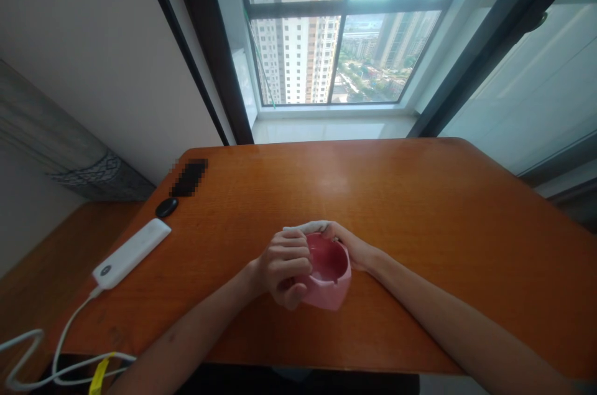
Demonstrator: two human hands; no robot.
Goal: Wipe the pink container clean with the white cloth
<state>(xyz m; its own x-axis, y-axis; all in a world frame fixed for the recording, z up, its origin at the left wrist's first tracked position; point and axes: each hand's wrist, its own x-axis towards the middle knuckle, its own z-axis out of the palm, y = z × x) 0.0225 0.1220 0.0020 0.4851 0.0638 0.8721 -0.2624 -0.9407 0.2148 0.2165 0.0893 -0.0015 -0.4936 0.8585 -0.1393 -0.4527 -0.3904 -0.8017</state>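
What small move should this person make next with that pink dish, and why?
Probably the left hand should turn the pink ceramic dish slightly, because the white cloth lies only along its far rim, beside the right hand, while the rest of the rim appears uncovered.

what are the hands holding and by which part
A pink ashtray, by its rim: the left hand on the left side, the right hand at the far side, with a white cloth between them.

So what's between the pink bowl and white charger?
The left hand holding the pink bowl, then bare table up to the white charger, in the head view.
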